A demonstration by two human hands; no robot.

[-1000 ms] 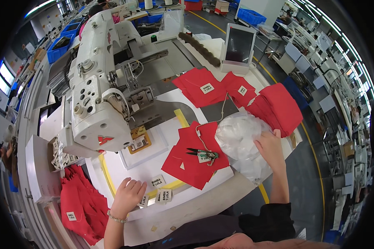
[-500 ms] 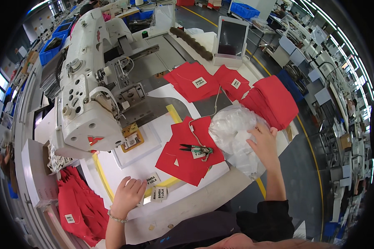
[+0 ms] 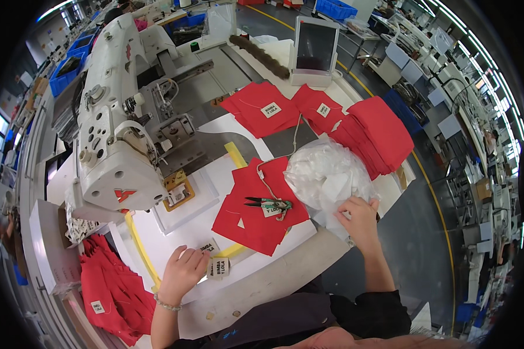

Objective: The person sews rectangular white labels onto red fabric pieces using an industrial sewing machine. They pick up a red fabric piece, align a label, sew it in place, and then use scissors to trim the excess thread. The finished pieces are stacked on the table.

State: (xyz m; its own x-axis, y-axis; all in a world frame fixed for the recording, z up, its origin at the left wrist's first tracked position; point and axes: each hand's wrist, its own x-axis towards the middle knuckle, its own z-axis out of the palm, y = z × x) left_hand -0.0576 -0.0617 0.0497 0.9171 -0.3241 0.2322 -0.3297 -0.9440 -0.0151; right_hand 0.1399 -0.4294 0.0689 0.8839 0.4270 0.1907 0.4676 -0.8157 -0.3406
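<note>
My left hand [image 3: 183,272], a beaded bracelet at its wrist, rests on the table's near side, fingers loosely apart and holding nothing. By its fingertips lie several small white labels [image 3: 218,268] with dark print. At the right, my right hand [image 3: 360,224] has its fingers curled at the near edge of a crumpled clear plastic bag [image 3: 323,171], pinching the film. Between the hands are overlapping red fabric pieces [image 3: 241,224]. Green-handled thread snips [image 3: 269,204] tied to a cord [image 3: 295,136] lie on top of them.
An industrial sewing machine [image 3: 119,128] fills the left. Red pieces with labels [image 3: 259,104] and a folded red stack [image 3: 381,136] lie beyond the bag. A screen [image 3: 315,49] stands at the back. More red pieces [image 3: 113,291] hang at the lower left.
My right hand has come down from the bag's right side to its near edge, with fingers drawn together. The bag has shifted in shape. My left hand stays beside the labels.
</note>
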